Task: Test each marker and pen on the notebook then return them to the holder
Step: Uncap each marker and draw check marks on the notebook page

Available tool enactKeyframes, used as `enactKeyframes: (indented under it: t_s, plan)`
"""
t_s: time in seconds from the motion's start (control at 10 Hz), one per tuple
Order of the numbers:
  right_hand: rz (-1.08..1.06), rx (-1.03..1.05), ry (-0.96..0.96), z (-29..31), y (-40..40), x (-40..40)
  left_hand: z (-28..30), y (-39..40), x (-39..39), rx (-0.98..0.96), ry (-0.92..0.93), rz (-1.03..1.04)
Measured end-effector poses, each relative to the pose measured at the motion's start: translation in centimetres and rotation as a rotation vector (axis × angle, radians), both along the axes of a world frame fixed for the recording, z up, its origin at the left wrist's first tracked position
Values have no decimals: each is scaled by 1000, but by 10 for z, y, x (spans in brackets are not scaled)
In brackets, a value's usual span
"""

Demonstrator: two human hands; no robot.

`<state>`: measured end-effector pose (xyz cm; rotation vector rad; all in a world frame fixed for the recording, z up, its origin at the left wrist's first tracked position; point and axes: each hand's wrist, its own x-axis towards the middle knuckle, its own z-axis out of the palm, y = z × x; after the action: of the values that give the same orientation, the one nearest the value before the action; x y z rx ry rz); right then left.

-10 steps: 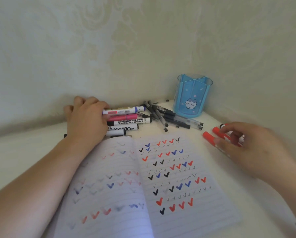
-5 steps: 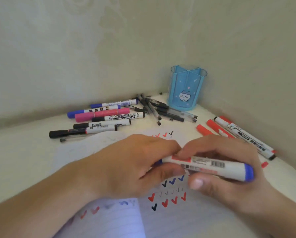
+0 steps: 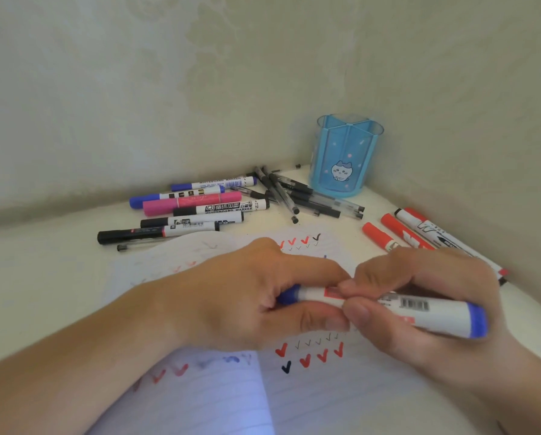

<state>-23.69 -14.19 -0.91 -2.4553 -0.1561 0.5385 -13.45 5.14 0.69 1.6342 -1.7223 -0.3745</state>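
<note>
Both hands grip white blue-capped whiteboard marker, cap on. Lined notebook full of ticks; blue plastic holder at 1 o'clock looks empty, approx. all returns pending.

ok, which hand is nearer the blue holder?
Right. The right hand sits just below and right of the blue holder; the left hand is further left. Both grip the blue marker.

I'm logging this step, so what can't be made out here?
Head view only:
- Blue marker: cap end buried in left hand; cap on or off unclear.
- Right hand covers part of its label.
- Notebook: lower pages cut by frame edge.
- Holder: contents indistinct.
</note>
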Motion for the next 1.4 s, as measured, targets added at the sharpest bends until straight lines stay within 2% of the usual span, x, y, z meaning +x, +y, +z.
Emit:
enactKeyframes:
  t_s: [0.1, 0.2, 0.3, 0.4, 0.5, 0.7, 0.8, 1.1, 1.4]
  plan:
    - [30, 114, -112, 9, 19, -29, -2, -1, 2, -7, -10, 6]
    - [-197, 391, -472, 11, 18, -7, -2, 2, 8, 35, 44, 89]
    - [-54, 791, -590, 10, 0, -5, -2, 6, 20, -2, 36, 191]
    - [-121, 1027, -553, 13, -13, -12, -6, 8, 27, -83, 78, 274]
    - [-203, 943, -414, 9, -11, -10, -9, 7, 29, -73, -1, 322]
    - [-322, 746, -417, 8, -3, -13, -17, 5, 34, 18, -158, 343]
    - [-342, 714, -407, 8, -1, -12, -16, 4, 34, 58, -213, 343]
    - [-351, 403, -431, 10, 2, -15, -16, 2, 33, 58, -229, 323]
    - [-361, 395, -411, 10, 1, -15, -19, -1, 35, -2, -216, 333]
